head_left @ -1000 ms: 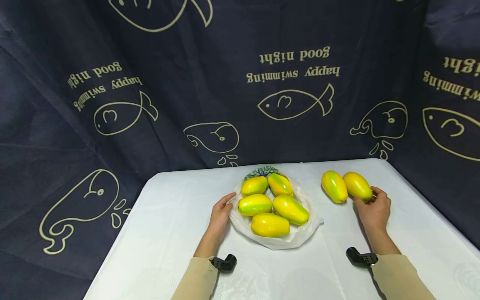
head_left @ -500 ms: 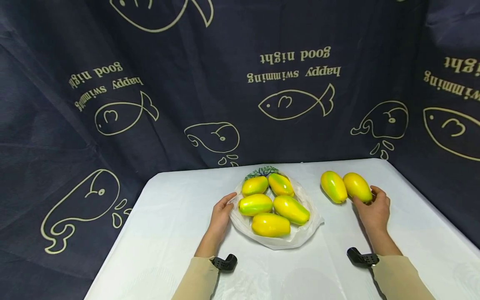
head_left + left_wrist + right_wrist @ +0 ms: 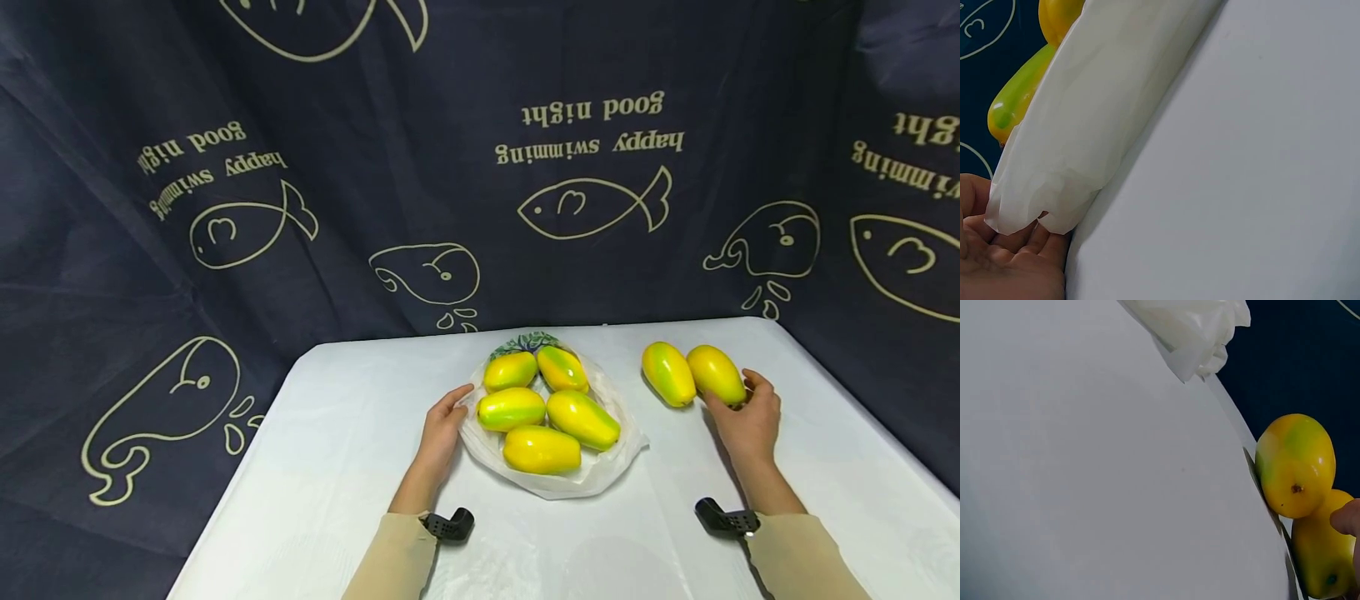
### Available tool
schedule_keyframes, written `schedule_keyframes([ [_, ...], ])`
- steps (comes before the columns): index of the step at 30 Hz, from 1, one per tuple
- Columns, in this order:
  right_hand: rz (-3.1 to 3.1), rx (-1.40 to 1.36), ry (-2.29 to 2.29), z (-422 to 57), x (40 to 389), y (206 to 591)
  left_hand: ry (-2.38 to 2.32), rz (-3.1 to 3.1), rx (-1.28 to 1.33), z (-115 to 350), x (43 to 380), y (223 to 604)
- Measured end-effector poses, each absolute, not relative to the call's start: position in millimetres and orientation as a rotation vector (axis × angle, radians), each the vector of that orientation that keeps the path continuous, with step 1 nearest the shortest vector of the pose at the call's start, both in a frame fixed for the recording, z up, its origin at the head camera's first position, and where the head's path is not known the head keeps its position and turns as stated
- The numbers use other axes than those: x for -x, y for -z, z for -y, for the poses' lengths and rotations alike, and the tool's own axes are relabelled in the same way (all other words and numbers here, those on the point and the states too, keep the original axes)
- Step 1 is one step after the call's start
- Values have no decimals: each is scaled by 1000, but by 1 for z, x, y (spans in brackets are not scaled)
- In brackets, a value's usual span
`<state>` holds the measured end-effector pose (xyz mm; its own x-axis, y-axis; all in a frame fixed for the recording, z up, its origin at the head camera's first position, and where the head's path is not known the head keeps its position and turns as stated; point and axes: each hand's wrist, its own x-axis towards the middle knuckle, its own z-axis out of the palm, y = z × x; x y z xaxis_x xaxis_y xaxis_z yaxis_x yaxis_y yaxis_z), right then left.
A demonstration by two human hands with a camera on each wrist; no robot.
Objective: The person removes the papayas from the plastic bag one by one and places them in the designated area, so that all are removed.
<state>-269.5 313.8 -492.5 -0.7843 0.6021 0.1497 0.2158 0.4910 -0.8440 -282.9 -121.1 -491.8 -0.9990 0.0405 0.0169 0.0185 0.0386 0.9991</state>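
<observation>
A white plastic bag [image 3: 600,477] with a green tree print lies spread open at the table's middle, with several yellow-green papayas [image 3: 542,450] in it. My left hand [image 3: 438,429] holds the bag's left rim; in the left wrist view, its fingers [image 3: 1035,240] go under the white film, partly hidden. At the right, two more papayas lie side by side on the table. My right hand [image 3: 752,421] grips the near end of the right-hand papaya [image 3: 715,373], thumb on its left and fingers round its right. The other papaya [image 3: 669,373] touches it on the left.
A white-covered table [image 3: 315,467] bears everything. Its far edge meets a dark blue curtain [image 3: 420,167] printed with fish and whales. Black wrist straps with camera mounts [image 3: 448,525] sit at both cuffs.
Hardly anything differs. Both hands stay where they were, at the bag's rim and at the right-hand papaya; the view has shifted very slightly.
</observation>
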Motion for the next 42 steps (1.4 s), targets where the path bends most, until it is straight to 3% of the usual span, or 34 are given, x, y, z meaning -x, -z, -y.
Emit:
schedule_keyframes([
  [24,2282,401,-1224,-269,252,440,-2164,-2255,-59,121,283,492],
  [42,2547,-270,-1236,-236,238,430,-2186,-2235,-46,121,283,491],
])
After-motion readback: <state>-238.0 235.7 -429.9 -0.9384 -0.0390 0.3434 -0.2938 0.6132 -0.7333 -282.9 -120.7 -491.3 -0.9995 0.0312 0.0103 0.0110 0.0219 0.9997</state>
